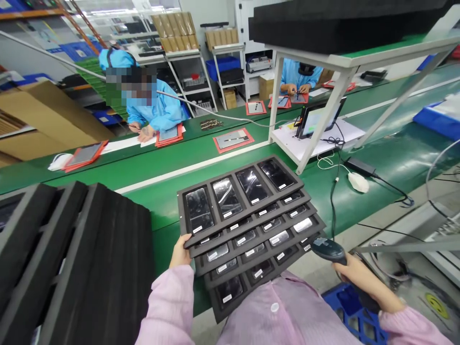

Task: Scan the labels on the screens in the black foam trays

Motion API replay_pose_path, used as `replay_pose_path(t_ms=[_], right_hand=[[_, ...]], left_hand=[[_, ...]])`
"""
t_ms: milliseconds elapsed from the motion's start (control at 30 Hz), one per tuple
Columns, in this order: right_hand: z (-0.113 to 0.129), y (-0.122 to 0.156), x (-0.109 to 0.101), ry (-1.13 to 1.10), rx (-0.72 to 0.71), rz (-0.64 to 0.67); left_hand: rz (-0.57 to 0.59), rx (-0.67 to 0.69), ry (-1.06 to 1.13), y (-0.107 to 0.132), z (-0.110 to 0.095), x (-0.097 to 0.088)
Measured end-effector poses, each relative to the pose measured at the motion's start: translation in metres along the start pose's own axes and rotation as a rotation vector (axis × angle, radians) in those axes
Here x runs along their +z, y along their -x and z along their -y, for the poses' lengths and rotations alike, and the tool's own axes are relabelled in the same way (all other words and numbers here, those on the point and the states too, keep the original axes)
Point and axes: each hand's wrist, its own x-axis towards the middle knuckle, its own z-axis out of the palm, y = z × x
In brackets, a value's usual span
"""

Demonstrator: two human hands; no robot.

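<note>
My left hand (pixel 180 251) grips the left edge of a stepped stack of black foam trays (pixel 247 230), each row holding several dark phone screens with white labels. The stack leans against my chest, fanned out so several tiers show. My right hand (pixel 362 280) is closed round the handle of a dark handheld barcode scanner (pixel 328 249), whose head sits at the right lower corner of the stack. Both arms wear pink sleeves.
A pile of empty black foam trays (pixel 72 258) stands at my left. The green conveyor belt (pixel 179 167) runs ahead, with red-framed trays (pixel 233 140) on it. A white stand (pixel 316 139) holds a tablet, with a mouse (pixel 358 182) beside it. Two people in blue coats work across the belt.
</note>
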Motion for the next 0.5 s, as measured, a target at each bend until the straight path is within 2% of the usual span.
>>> replay_pose_path(t_ms=[133, 333, 500], right_hand=[[0.013, 0.005, 0.01, 0.103, 0.008, -0.006], [0.026, 0.017, -0.002, 0.161, -0.024, -0.035], [0.029, 0.022, -0.003, 0.163, -0.022, -0.038]], left_hand=[[0.029, 0.018, -0.005, -0.001, 0.001, 0.001], [0.048, 0.021, -0.008, 0.004, -0.001, 0.004], [0.054, 0.018, -0.008, 0.016, -0.005, 0.012]])
